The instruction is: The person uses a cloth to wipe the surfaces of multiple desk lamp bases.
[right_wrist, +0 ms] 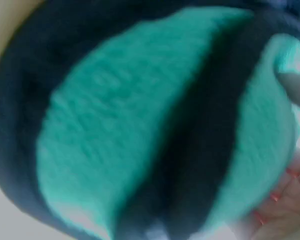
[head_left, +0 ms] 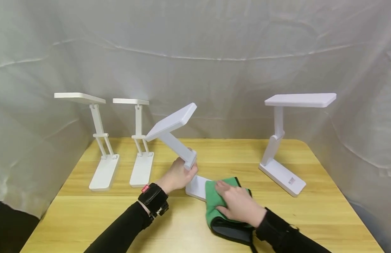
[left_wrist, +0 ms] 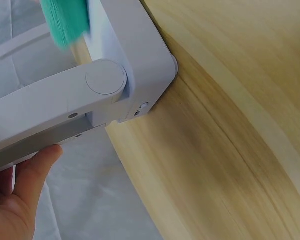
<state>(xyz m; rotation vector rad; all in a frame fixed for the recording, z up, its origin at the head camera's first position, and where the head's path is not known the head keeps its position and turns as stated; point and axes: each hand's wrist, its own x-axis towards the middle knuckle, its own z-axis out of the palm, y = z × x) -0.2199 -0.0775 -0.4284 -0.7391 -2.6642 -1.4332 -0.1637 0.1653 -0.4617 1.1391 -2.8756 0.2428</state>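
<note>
Folding desk lamp [head_left: 176, 146], the white one in the middle of the table [head_left: 189, 228], is where both hands are busy. Left hand [head_left: 176, 175] has its grip closed on the lamp's folding arm, right around the middle hinge; the left wrist view has the thumb up against the arm, other fingers partly hidden. Right hand [head_left: 241, 203] has its fingers bent over a folded green cloth [head_left: 212, 203] with dark edging, thumb out to the side, so that grip looks closed on the cloth. Right wrist view is pretty blurry, mostly just green fuzz and black trim. Cloth covers the right part of the lamp's base [head_left: 195, 188], which sits on the table. Upper arm leans left and the lamp head [head_left: 171, 122] is tilted, right end higher.

Both arms are in black sleeves, and there's a black wrist device [head_left: 153, 201] on the left one. Further out you've got three more white lamps, all unfolded with heads roughly level: leftmost lamp [head_left: 100, 135] and second lamp [head_left: 139, 136] near each other on the left, and right-hand lamp [head_left: 273, 147] well apart over on the right. Wrinkled grey sheet [head_left: 214, 77] hangs behind everything.
</note>
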